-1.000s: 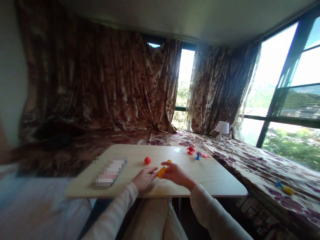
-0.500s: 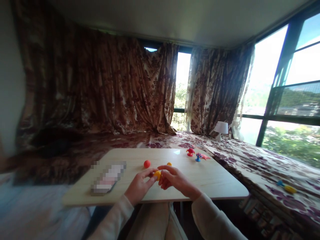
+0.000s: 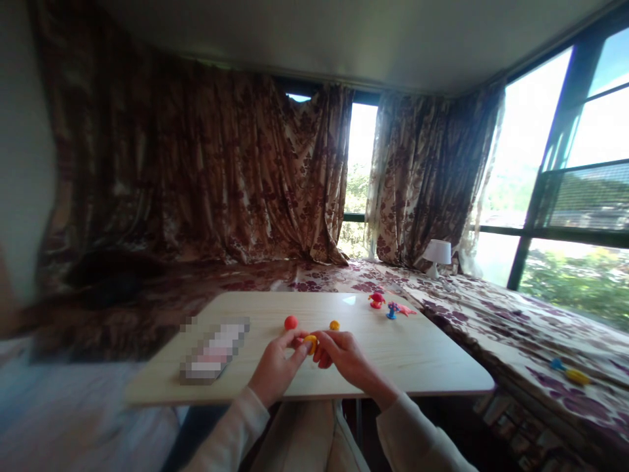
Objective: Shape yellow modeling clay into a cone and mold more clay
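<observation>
Between my two hands, above the near part of the table (image 3: 403, 367), is a small yellow piece (image 3: 311, 343) whose exact kind I cannot make out. My left hand (image 3: 278, 364) pinches it from the left with thumb and fingers. My right hand (image 3: 344, 355) closes on its other side, its fingers curled and partly hiding it. Just beyond my left fingertips a red ball (image 3: 290, 322) rests on the table. A small round yellow piece (image 3: 335, 325) lies just past my right hand.
At the table's far right stand a red toy figure (image 3: 377, 300) and a blue one (image 3: 392, 311), beside a flat pinkish-red piece (image 3: 407, 309). A blurred-out flat object (image 3: 216, 351) lies at the left. A blue and yellow toy (image 3: 576, 376) and a white lamp (image 3: 437, 252) are on the patterned cloth.
My right fingers have drawn in lower and closer round the yellow piece, uncovering the round yellow one behind. The whole view has shifted slightly.
</observation>
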Available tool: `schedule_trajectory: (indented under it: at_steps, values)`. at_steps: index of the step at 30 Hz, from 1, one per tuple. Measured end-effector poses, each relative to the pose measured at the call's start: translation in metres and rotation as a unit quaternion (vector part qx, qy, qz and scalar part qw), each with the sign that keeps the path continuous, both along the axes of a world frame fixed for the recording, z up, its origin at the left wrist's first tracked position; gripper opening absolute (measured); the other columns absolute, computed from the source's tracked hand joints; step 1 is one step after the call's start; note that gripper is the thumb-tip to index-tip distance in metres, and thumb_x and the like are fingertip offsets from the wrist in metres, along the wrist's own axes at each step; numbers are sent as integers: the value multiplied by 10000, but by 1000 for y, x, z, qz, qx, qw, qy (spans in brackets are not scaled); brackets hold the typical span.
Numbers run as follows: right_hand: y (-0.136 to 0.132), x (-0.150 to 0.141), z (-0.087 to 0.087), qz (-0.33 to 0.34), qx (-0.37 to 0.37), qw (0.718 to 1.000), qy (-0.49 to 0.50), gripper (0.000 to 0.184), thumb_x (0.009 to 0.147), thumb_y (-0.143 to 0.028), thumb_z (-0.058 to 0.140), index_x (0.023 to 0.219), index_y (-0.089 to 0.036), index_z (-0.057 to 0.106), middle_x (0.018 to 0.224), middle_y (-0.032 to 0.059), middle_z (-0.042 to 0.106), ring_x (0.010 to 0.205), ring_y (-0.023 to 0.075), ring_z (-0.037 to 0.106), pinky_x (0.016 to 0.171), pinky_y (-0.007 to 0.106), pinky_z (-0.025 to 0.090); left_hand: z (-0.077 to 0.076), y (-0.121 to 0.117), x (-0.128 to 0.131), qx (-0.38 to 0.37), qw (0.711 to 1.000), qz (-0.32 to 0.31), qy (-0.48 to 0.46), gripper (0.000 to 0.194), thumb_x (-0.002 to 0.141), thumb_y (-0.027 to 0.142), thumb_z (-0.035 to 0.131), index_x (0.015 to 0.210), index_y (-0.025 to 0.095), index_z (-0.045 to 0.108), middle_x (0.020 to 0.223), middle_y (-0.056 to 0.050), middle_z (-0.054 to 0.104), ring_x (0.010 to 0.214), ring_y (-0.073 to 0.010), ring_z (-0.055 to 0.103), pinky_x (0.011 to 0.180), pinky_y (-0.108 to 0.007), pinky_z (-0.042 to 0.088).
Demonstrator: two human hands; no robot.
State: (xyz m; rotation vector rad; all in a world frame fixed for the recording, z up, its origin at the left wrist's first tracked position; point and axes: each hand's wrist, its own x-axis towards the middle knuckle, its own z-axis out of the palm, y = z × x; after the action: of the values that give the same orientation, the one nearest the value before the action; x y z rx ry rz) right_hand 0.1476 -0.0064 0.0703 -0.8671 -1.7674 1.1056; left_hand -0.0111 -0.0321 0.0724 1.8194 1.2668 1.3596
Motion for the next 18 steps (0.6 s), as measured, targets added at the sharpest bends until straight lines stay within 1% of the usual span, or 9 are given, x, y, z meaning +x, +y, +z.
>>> schedule_trajectory:
  at_steps: [5,7,11,15,18]
  values:
    - [2,0,-3,-16,33,999,-7,462,872,-519,455,705,-137,652,590,8,585,508,87,523,507,210,451,0,2,4,18,1000,20,5,340,726,456,584,869,168,694,807,-56,717,792,-205,646,780,-301,502]
    - [2,1,-2,-17,40,999,-10,445,879,-499,454,702,-142,651,588,5,582,506,87,518,505,208,446,1,1,4,15,1000,15,1,328,730,452,579,853,171,696,784,-49,714,781,-202,647,769,-291,504]
    - [-1,2,3,-5,57,998,-20,386,889,-438,455,740,-153,668,596,-1,583,515,86,513,512,202,438,2,0,4,-8,1000,-5,-21,364,750,487,559,872,161,666,698,-29,680,711,-183,643,705,-271,506]
    - [-5,1,6,-10,59,998,-28,403,898,-420,432,700,-149,654,576,-2,566,507,88,506,503,208,428,0,0,5,-11,999,0,-39,370,733,507,577,831,155,640,668,-26,652,678,-176,627,685,-277,502]
    - [-3,1,4,-16,50,999,0,371,884,-434,447,801,-148,670,591,-7,564,512,91,505,510,216,434,-2,-1,5,-31,997,-17,-75,410,736,515,570,908,147,627,712,-34,667,679,-171,624,686,-284,503]
